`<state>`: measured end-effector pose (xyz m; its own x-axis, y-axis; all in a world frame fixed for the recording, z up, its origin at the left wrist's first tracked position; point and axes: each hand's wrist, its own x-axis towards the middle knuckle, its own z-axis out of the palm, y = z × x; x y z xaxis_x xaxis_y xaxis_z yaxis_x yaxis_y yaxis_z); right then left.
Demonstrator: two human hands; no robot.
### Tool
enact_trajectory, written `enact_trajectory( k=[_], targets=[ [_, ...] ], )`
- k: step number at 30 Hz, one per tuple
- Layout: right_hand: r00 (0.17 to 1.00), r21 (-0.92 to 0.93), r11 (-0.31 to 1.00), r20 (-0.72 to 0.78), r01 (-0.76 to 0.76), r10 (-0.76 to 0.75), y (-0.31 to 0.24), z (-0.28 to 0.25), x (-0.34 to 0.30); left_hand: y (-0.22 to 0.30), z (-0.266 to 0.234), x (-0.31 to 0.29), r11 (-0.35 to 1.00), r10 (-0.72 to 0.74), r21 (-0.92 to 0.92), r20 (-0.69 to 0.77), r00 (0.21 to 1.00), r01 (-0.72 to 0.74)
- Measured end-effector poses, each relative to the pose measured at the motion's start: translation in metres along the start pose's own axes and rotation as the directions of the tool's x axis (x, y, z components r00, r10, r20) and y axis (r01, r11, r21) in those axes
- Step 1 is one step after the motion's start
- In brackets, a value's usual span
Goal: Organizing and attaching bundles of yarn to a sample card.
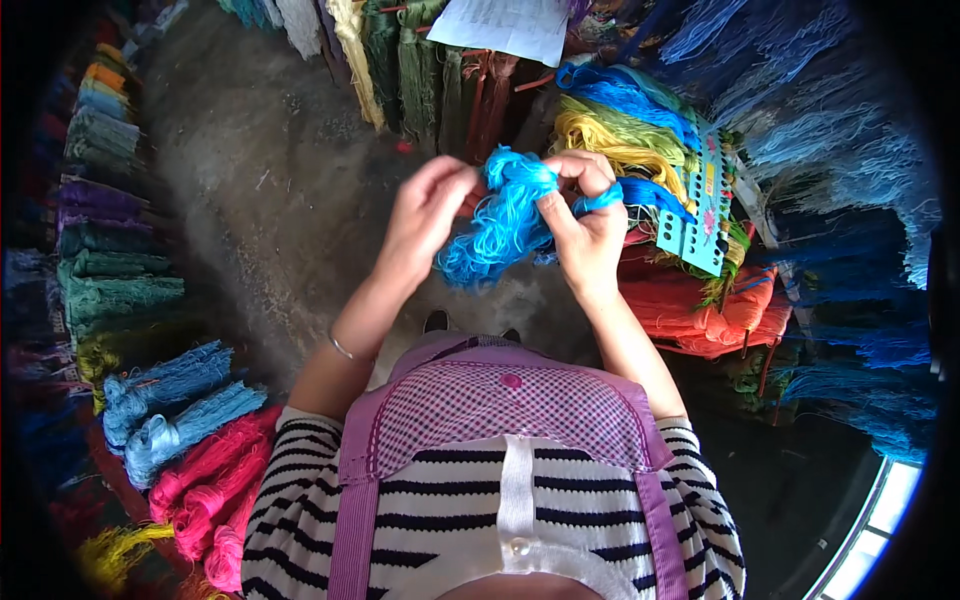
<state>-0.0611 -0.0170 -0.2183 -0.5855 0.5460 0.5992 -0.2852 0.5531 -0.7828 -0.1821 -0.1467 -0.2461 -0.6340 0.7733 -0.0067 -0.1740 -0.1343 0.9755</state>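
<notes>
A bright blue skein of thread [497, 238] hangs bunched in front of me, its loose strands drooping to the lower left. My right hand [588, 215] is closed on its upper right end, thumb pressed against bent fingers, and a blue loop runs round beside the index finger. At the skein's upper left is my left hand [436, 205], slightly smeared by motion. Its fingers curl toward the thread, and their tips are partly hidden behind it, so I cannot tell whether they grip it.
Right of my hands, a turquoise punched card [708, 200] with threads lies beside yellow skeins [625, 145] and red-orange skeins [705, 310]. Blue skeins [830, 130] hang at the far right. Teal [120, 280] and pink skeins [215, 480] line the left. A paper sheet [505, 25] lies at the top.
</notes>
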Motion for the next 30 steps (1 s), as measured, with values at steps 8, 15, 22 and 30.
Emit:
enact_trajectory(
  k=[8,15,22,30],
  targets=[
    [0.822,0.440,0.695,0.327,-0.569,0.466,0.004,-0.012,0.003,0.026,-0.016,-0.012,0.993,-0.009,0.115,0.168,0.986,-0.010],
    [0.658,0.599,0.309,0.542,-0.739,0.522,-0.009,-0.031,0.005,0.051,-0.062,-0.009,0.847,0.199,0.478,0.117,0.973,-0.231],
    [0.802,0.279,0.772,0.389,-0.571,0.452,0.000,-0.026,0.009,0.056,-0.059,-0.018,0.910,-0.009,0.415,0.083,0.996,-0.027],
    [0.877,0.319,0.827,0.294,-0.464,0.379,-0.002,0.021,0.004,0.013,-0.007,-0.016,0.997,-0.026,-0.068,0.134,0.991,0.035]
  ],
)
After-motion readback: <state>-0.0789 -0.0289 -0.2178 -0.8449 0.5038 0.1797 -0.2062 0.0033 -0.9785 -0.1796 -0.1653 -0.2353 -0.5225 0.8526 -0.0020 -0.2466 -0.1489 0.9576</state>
